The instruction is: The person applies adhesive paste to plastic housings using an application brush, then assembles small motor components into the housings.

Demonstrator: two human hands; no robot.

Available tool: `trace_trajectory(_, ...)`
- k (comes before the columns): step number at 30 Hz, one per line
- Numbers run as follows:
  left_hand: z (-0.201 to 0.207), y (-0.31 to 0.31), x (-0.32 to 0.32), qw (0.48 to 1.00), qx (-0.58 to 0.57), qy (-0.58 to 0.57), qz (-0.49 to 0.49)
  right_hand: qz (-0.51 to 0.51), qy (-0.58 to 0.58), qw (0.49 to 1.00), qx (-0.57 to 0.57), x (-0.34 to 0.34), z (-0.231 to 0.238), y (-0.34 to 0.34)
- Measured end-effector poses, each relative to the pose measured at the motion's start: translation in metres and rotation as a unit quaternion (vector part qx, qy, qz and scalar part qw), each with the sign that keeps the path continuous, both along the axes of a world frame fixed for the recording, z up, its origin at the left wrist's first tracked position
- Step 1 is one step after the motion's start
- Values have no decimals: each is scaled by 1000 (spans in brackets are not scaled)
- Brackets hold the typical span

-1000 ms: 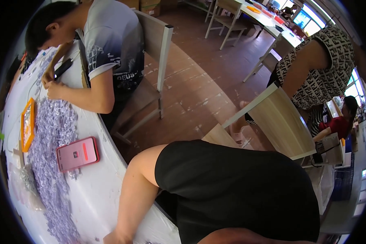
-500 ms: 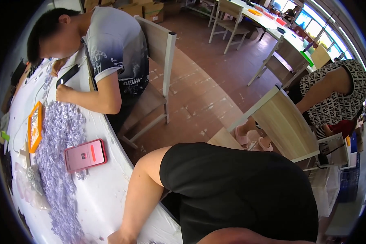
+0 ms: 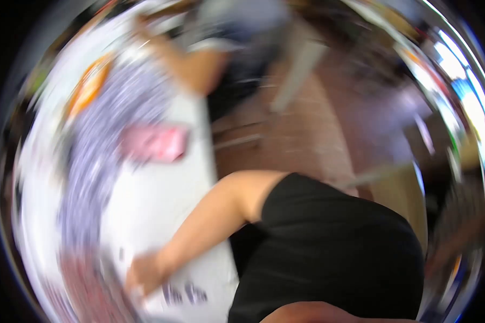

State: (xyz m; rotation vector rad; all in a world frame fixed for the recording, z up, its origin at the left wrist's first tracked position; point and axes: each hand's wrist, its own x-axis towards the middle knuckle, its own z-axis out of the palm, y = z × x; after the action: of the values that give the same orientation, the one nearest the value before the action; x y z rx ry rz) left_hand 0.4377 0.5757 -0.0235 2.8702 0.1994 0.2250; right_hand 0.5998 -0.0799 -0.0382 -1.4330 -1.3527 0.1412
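Note:
My right arm, in a black sleeve, reaches from the right down to the white table. The blurred right hand is low over the tabletop; its fingers are smeared, so I cannot make out whether it holds anything. Close beside it lie a few small dark purplish pieces. A reddish, streaked heap is just left of the hand. Farther along, a long spread of small pale-purple pieces covers the table. A phone with a pink screen rests at its edge. My left hand is outside the picture.
An orange-rimmed tray stands at the far left of the pieces. A co-worker's bare arm rests on the table's far end, with a chair behind. Another person is blurred at the right edge.
The whole view has swung and blurred, so the table and phone appear farther right and higher. My right hand, earlier cut off at the lower edge, now shows, along with the reddish heap.

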Motion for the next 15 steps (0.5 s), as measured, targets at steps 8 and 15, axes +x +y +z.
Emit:
trace_trajectory(8, 71, -168, 57, 984, -80, -4, 161, -95, -133, 984, -75, 4, 35, -33)
trace_trajectory(15, 82, -185, 15, 935, -191, -67, 293, -43, -112, 989, -91, -9, 33, -26)
